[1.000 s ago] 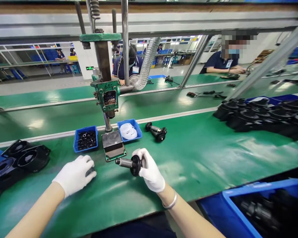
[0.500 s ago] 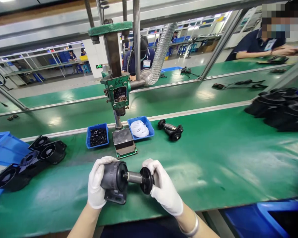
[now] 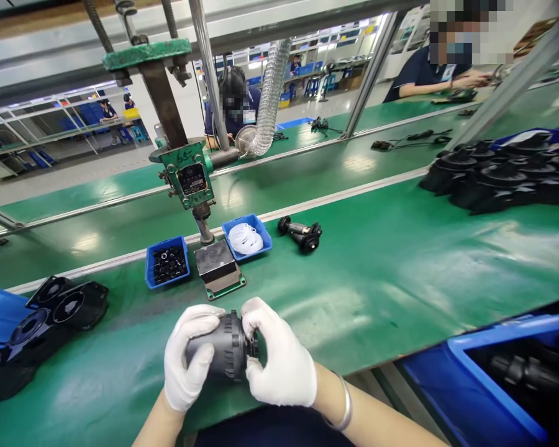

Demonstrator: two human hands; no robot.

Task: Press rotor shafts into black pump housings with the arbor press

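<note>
A black cylindrical housing [image 3: 217, 351] lies on its side in my left hand [image 3: 184, 363], whose white-gloved fingers wrap round its left end. At its right end, my right hand [image 3: 282, 363], also gloved, pinches a black disc-ended shaft [image 3: 252, 347] by the disc. The disc is now close against the housing's end and the shaft itself is out of sight, inside the housing. My right fingers partly cover the disc. Both hands are just above the green table mat [image 3: 354, 316], in front of a green-painted press [image 3: 193, 177] with a metal block [image 3: 215, 262] at its base.
Beside the press stand a blue tray of small black parts [image 3: 168, 262] and one of white rings [image 3: 246, 238]. More disc-ended shafts [image 3: 302, 234] lie right of them. Black housings [image 3: 60, 313] sit left, others [image 3: 494, 174] right. A blue bin [image 3: 451, 372] stands lower right. Co-workers sit beyond.
My right hand has moved left with the disc-ended shaft, which has slid into the housing. My left hand still holds the housing. The camera view has turned somewhat to the right.
</note>
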